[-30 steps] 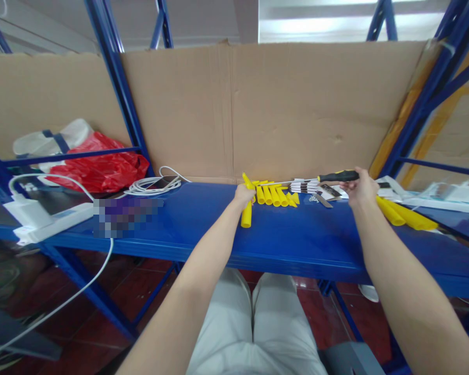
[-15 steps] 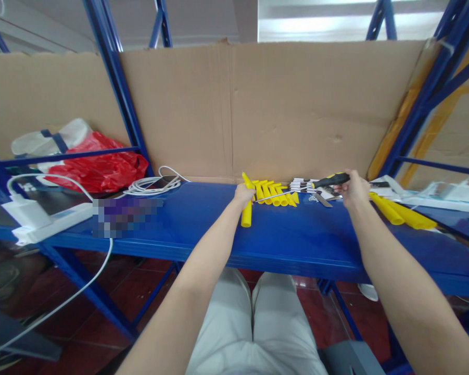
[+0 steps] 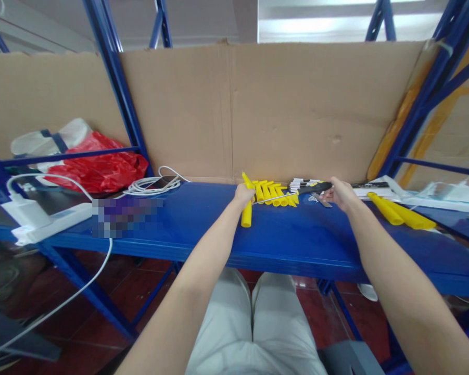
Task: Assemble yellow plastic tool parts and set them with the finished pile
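Grasping yellow piece in left hand, screwdriver in right hand, bag, contents hidden

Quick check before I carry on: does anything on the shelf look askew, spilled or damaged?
Nothing looks spilled or plainly damaged. Two yellow tubes lie slanted at right, apart from the yellow row behind the screwdriver, so they look out of place.

Smooth plastic tube, shiny metal screwdriver shaft, matt cardboard backing (faintly creased), glossy blue shelf
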The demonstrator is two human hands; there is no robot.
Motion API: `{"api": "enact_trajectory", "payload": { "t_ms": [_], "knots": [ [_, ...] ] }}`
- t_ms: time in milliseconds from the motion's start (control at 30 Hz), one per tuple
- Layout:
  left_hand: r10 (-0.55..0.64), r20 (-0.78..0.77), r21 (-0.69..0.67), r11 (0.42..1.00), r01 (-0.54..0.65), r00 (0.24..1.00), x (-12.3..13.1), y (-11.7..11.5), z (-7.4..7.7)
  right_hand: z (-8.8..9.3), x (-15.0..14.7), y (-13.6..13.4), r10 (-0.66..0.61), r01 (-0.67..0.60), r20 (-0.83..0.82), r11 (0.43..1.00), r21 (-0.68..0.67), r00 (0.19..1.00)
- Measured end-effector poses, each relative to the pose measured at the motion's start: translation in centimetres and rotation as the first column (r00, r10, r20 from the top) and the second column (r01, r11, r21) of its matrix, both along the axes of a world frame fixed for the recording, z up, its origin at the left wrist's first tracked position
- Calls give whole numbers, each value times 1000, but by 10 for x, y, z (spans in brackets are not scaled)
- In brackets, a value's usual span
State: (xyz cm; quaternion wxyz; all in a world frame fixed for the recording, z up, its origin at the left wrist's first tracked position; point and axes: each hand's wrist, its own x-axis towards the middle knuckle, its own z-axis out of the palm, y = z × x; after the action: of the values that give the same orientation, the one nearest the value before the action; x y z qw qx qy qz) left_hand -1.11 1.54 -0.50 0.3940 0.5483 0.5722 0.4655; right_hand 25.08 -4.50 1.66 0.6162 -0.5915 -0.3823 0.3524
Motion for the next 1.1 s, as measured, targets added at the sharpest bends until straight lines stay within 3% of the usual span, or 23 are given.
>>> {"api": "enact_trajectory", "payload": {
  "t_ms": [67, 200, 333, 500, 633, 800, 933, 1000, 1033, 1100],
  "knots": [
    [-6, -2, -1, 1000, 6, 1000, 0, -1, 0, 0, -4, -3, 134, -118, 72, 975, -190, 988],
    [-19, -9, -10, 1000, 19, 1000, 0, -1, 1, -5, -11, -5, 379, -285, 113, 833, -475, 918],
    [-70, -39, -22, 997, 69, 997, 0, 0, 0, -13, -17, -1, 469, -356, 81, 761, -543, 879],
    [-153, -114, 25, 987, 157, 982, 2, 1, -3, -22, -18, 3, 531, -395, 97, 728, -560, 842],
    [-172, -185, 139, 970, 199, 968, 5, -1, -4, -24, -16, 5, 546, -392, 137, 733, -556, 827],
    [-188, -446, 328, 875, 355, 875, 6, -3, -6, -24, -17, 4, 532, -364, 174, 748, -555, 829],
    [-206, -609, 319, 821, 474, 766, 10, -6, -8, -28, -6, 12, 322, -152, 409, 906, -396, 854],
    [-214, -662, 302, 801, 517, 719, 12, -8, -9, -32, 5, 20, 123, 42, 609, 968, -249, 783],
    [-215, -682, 295, 794, 532, 699, 14, -9, -9, -34, 11, 25, 24, 133, 697, 976, -171, 716],
    [-210, -709, 285, 788, 546, 673, 17, -10, -11, -39, 22, 33, -33, 195, 845, 977, -84, 533]
  ]
}}
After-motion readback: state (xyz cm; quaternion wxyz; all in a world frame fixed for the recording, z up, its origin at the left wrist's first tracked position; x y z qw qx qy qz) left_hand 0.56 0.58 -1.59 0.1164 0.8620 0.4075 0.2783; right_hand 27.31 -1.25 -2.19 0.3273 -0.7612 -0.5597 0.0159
